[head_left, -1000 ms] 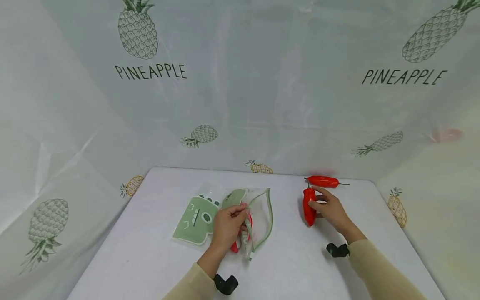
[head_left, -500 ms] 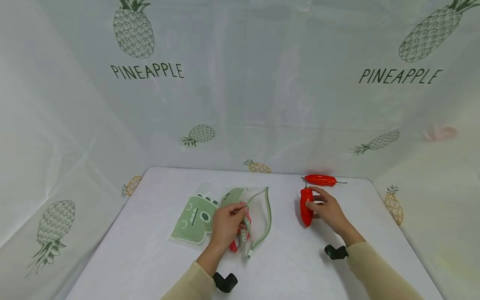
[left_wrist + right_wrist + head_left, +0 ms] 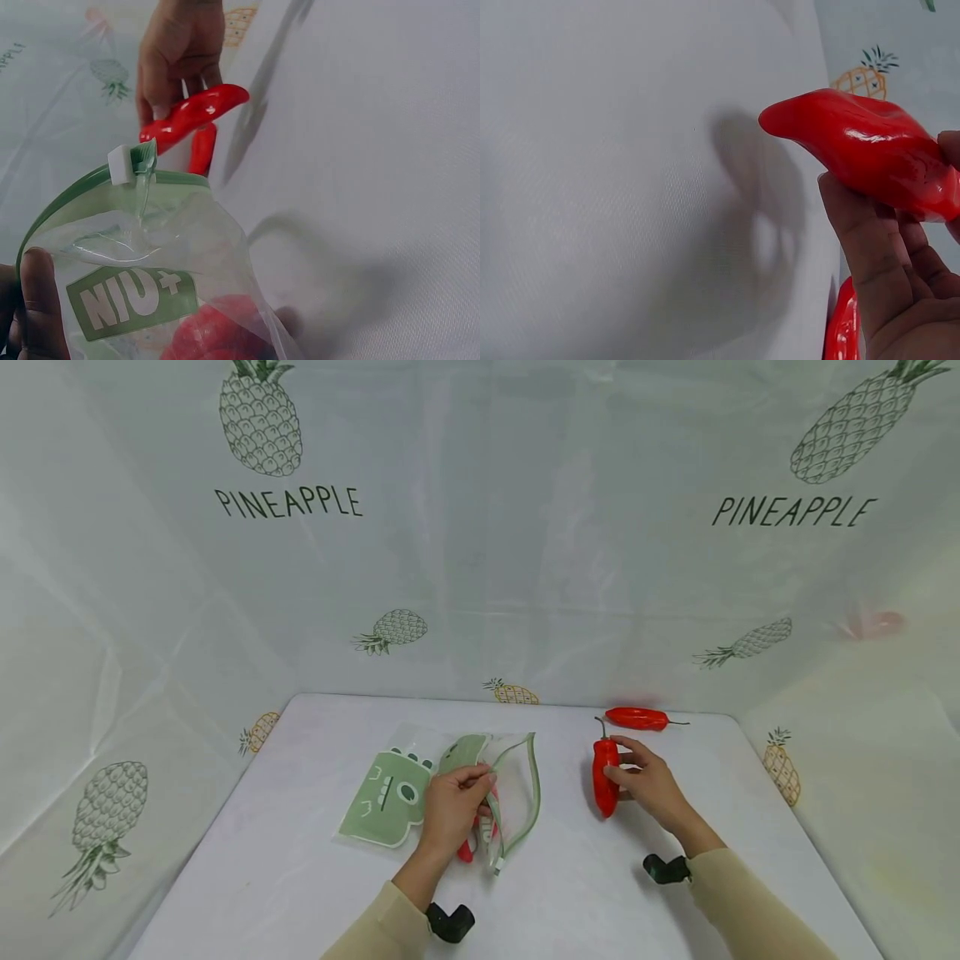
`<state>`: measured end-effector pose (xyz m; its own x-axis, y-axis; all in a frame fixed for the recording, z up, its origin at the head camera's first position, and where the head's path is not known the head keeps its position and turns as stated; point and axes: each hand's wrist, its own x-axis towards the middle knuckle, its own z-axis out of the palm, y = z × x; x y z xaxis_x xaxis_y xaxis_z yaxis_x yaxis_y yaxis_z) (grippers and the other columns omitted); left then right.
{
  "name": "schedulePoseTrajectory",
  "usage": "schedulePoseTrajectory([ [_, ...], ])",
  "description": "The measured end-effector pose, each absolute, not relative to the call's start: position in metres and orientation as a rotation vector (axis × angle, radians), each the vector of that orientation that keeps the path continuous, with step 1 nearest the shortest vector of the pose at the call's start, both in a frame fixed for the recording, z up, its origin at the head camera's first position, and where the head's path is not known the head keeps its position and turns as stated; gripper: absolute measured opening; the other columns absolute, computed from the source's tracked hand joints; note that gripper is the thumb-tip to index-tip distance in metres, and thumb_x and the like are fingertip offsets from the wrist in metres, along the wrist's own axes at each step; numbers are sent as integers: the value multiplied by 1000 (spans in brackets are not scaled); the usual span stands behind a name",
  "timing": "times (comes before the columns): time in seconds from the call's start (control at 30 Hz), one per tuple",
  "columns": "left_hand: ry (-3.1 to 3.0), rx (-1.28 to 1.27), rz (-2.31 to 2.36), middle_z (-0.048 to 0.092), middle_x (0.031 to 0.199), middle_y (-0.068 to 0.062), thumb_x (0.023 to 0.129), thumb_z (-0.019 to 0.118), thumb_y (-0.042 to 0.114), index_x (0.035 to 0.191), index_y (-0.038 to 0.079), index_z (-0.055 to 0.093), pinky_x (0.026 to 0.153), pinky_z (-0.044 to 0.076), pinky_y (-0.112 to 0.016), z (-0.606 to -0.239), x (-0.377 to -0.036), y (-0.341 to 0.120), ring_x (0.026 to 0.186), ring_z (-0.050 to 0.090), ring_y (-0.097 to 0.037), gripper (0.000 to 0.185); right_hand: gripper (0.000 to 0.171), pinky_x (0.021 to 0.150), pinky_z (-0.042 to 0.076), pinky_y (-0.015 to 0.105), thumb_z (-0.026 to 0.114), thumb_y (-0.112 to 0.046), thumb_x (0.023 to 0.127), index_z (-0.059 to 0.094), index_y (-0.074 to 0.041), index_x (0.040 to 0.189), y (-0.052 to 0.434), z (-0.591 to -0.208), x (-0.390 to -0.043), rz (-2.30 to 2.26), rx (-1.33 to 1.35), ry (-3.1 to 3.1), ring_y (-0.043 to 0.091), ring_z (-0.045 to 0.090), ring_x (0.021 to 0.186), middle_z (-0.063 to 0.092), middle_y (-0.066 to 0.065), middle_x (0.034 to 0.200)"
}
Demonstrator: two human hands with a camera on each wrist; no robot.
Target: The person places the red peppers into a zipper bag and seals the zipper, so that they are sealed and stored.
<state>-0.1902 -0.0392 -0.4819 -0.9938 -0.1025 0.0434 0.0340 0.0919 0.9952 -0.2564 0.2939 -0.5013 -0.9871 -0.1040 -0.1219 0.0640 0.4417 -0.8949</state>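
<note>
One word, "NIU+", labels the zip bag (image 3: 142,255) that the left hand (image 3: 450,810) grips.

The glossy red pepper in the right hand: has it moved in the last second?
Yes. The glossy red pepper in the right hand has moved slightly left toward the clear zip bag, away from the second red pepper lying at the table's back edge.

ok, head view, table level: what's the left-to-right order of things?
Green dinosaur pouch → left hand gripping the clear zip bag → red pepper → right hand holding that pepper. A second red pepper lies farther back, above the right hand.
</note>
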Motion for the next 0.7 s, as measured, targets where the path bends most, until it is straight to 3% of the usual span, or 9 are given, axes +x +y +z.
schedulePoseTrajectory([
  [0.3,-2249,67,-2031,76,88,-13,97,79,19,113,7,82,52,59,-30,-482,-191,-40,56,70,-16,20,75,83,67,44,74,-23,100,35,-17,163,285,-499,-252,-1601,-40,2503,44,56,129,49,27,151],
  [0.57,-2239,65,-2027,74,83,-6,96,79,19,112,8,82,51,57,-23,-484,-193,-39,56,69,-16,19,73,81,67,43,75,-22,99,38,-17,162,274,-497,-245,-1617,-84,2492,41,58,125,51,26,149],
  [0.7,-2233,52,-2026,73,83,-7,96,79,18,113,7,82,54,61,-28,-484,-193,-39,56,70,-16,20,73,80,67,42,76,-22,98,39,-17,161,269,-496,-242,-1617,-93,2496,41,59,124,51,26,148],
])
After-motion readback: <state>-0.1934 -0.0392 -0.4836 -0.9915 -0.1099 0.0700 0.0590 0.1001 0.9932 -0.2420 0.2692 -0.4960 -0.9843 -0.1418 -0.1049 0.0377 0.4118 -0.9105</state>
